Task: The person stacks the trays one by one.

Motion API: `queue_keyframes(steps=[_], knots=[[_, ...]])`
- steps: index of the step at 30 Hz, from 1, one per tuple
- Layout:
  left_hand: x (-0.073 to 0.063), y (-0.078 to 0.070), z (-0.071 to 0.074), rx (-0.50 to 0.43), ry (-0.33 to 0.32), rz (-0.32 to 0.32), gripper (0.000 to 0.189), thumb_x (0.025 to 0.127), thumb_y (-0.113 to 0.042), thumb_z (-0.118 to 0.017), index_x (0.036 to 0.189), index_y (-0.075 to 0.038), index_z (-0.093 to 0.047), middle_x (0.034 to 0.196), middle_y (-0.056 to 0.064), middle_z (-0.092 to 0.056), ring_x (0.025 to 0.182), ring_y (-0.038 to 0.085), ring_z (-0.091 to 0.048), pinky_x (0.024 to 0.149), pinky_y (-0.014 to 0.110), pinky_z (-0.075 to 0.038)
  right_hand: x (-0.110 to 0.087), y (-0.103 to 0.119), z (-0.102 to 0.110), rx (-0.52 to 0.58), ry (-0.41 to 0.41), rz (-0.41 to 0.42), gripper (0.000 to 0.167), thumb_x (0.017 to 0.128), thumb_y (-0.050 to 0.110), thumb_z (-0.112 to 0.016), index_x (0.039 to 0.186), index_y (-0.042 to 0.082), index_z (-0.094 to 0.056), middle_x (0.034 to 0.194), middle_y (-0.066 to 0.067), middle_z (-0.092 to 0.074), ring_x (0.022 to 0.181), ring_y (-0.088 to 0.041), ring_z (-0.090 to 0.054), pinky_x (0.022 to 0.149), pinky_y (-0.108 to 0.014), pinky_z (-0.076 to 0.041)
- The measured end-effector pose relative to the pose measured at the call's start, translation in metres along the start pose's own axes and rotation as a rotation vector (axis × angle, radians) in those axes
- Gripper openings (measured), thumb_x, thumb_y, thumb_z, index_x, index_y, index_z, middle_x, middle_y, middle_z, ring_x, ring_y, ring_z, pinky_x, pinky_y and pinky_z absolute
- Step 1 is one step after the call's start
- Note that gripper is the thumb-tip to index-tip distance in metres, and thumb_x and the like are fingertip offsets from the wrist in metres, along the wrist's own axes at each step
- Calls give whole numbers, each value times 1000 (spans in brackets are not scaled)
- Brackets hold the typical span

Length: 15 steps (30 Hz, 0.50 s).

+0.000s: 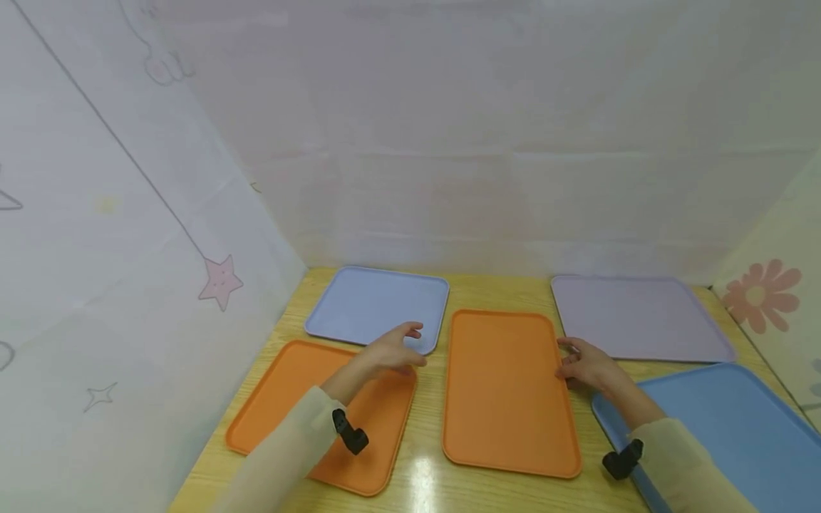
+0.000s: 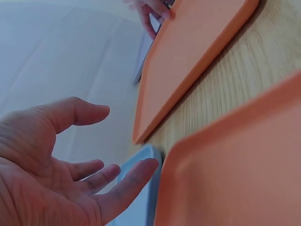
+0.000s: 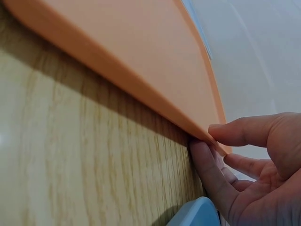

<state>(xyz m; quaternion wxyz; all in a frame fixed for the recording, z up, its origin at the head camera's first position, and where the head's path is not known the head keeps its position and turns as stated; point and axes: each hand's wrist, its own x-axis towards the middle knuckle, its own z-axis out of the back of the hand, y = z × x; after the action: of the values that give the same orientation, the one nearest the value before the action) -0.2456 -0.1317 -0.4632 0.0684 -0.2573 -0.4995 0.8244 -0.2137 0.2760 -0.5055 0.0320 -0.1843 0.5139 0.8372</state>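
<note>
While the right hand [image 1: 588,365] is rim-pinching the central orange tray [image 1: 503,395], likely light, stiff, best held there, the left hand [image 1: 390,353] is hovering, fingers spread.

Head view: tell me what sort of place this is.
Probably a small screened-off indoor work spot, though the wider room is out of view. Pale, creased sheeting, printed with a star and a flower, lines three sides of a wooden table bearing five flat trays.
</note>
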Motion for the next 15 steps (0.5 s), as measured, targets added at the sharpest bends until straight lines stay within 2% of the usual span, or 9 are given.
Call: queue_keyframes(steps=[5, 15], knots=[[-13, 9, 24, 42, -43, 6, 87, 84, -13, -79, 157, -10, -32, 153, 21, -41, 103, 25, -65, 89, 52, -58, -3, 0, 0, -15, 4, -3, 84, 85, 0, -76, 152, -10, -26, 109, -22, -59, 86, -20, -64, 74, -36, -61], [-40, 27, 75, 184, -131, 5, 81, 89, -17, -77, 156, -7, -32, 155, 24, -38, 128, 40, -52, 95, 51, -54, -2, -2, 0, 20, 13, 12, 84, 85, -4, -73, 152, -12, -24, 107, -22, -57, 82, -19, -65, 72, -35, -62]])
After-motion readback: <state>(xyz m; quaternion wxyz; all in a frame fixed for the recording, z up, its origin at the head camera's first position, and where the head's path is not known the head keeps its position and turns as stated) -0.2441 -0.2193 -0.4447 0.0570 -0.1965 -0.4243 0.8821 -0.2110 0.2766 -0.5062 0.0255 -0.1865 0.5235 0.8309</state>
